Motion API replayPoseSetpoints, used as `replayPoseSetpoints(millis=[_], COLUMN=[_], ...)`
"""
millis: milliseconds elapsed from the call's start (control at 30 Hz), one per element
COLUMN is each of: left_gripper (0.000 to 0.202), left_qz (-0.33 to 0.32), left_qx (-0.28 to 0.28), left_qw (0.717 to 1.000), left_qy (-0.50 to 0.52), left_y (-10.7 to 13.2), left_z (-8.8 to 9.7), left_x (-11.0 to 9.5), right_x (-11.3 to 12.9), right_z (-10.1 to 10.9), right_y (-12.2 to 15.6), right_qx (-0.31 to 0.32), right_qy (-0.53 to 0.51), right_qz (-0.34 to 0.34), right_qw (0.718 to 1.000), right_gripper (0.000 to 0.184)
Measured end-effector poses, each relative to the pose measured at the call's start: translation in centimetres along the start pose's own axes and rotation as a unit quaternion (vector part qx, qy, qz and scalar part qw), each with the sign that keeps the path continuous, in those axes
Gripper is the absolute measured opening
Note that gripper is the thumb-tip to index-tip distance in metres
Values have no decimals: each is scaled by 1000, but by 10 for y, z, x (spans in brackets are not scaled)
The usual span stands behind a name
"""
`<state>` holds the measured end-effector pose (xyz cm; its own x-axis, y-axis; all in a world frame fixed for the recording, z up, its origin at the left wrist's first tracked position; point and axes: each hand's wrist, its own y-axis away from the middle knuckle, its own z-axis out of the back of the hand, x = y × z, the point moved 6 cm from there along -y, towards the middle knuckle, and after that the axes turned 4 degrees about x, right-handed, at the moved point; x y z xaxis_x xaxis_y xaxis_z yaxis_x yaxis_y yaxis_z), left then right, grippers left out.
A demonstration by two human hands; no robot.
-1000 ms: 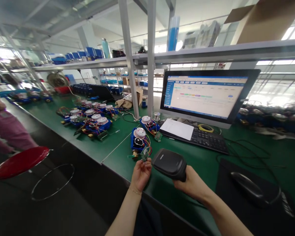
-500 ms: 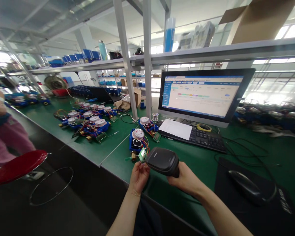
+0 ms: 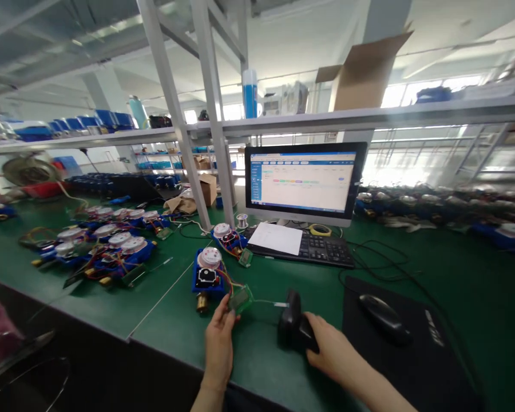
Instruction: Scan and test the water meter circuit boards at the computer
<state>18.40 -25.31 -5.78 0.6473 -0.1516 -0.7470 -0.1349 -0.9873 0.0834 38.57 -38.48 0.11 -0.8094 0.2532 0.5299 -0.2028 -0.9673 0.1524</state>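
Note:
My left hand pinches a small green circuit board that hangs by coloured wires from a blue water meter standing on the green bench. To its right, my right hand grips a black handheld barcode scanner, which now stands low on the bench with its head turned towards the board. A second blue meter with its own board lies a little farther back, beside the keyboard.
A monitor with a lit screen stands behind the keyboard, and a white paper lies on it. A black mouse rests on a dark pad at right. Several blue meters crowd the bench at left; steel shelf posts rise behind.
The camera has swung right and pulled back. My right hand has lowered the scanner from above the board down to the bench. My left hand still holds the green board.

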Motion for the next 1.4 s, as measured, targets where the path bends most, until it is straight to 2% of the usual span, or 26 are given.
replayPoseSetpoints(millis=[67, 100, 167, 233, 333, 433, 500, 600, 800, 1100, 1300, 1400], left_gripper=[49, 50, 55, 62, 72, 74, 76, 80, 74, 70, 64, 58], left_qz=[-11, -19, -35, -41, -31, 1, 7, -11, -104, -117, -70, -74], left_qx=[-8, -15, -12, 1, 5, 7, 7, 0, -29, -28, 0, 3], left_qw=[999, 998, 991, 984, 980, 980, 982, 985, 979, 976, 979, 976], left_qy=[-36, -59, -128, -175, -199, -201, -190, -174, -173, -180, -192, -203], left_y=[-1, -3, -10, -17, -27, -32, -31, -27, -16, -18, -6, -1], left_z=[5, 9, 17, 25, 36, 40, 39, 32, 19, 22, 7, 0], left_x=[5, 7, 10, 14, 18, 20, 19, 17, 11, 13, 4, -2], right_x=[-31, -48, -85, -120, -155, -170, -178, -187, -196, -191, -174, -166], right_z=[4, 11, 34, 53, 54, 43, 39, 36, 33, 35, 44, 49], right_y=[4, 6, 11, 21, 30, 34, 34, 31, 26, 27, 33, 35], right_qx=[-13, -36, -159, -288, -361, -399, -419, -422, -403, -400, -380, -368], right_qy=[14, 25, 88, 178, 266, 295, 294, 282, 269, 296, 310, 310], right_qz=[-11, -11, -2, -3, 43, 58, 35, 12, 5, -15, -16, -29], right_qw=[1000, 999, 983, 941, 893, 866, 858, 861, 874, 867, 872, 876], right_gripper=[70, 67, 50, 43, 42, 40, 41, 43, 42, 45, 45, 48])
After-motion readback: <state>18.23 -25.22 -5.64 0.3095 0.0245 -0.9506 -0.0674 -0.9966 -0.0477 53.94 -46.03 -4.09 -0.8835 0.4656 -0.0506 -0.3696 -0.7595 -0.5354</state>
